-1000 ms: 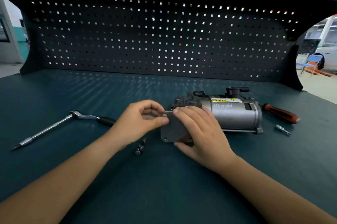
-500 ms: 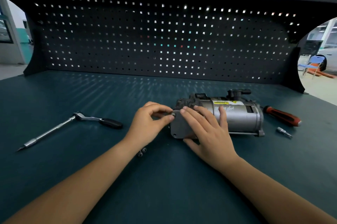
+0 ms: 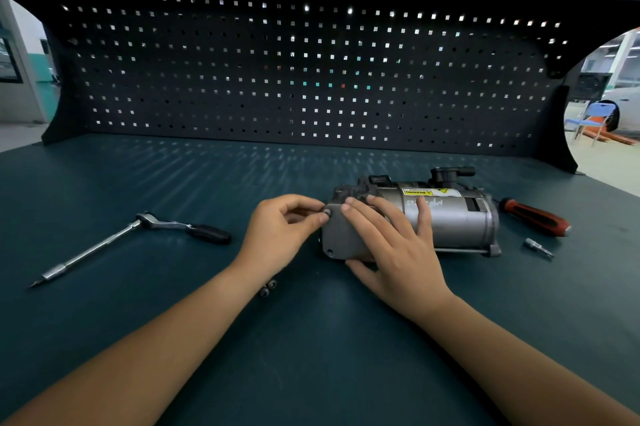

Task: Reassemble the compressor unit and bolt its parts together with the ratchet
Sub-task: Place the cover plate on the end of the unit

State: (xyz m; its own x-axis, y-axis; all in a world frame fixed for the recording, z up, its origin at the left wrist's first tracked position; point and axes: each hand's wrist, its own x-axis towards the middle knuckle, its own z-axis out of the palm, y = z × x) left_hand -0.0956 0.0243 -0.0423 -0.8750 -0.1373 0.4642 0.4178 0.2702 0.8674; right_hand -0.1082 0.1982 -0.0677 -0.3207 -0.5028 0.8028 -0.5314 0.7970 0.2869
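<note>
A grey metal compressor [image 3: 450,217] lies on its side on the dark green bench, with a yellow warning label on top. A flat grey end cover [image 3: 337,237] sits against its left end. My right hand [image 3: 391,245] lies over the cover and the body, fingers spread, thumb under the cover. My left hand [image 3: 284,231] pinches a small bolt [image 3: 326,214] at the cover's upper left corner. A lower hole in the cover is bare. The ratchet [image 3: 152,230] with a long extension lies to the left, untouched.
Two loose bolts [image 3: 268,288] lie by my left wrist. A red-and-black screwdriver [image 3: 535,216] and a small bit [image 3: 538,247] lie right of the compressor. A black pegboard [image 3: 311,79] closes the back of the bench.
The cover has gone from tilted in front of the compressor to flat against its end. My right hand spread over the body. My left hand brought the bolt to the cover's top corner.
</note>
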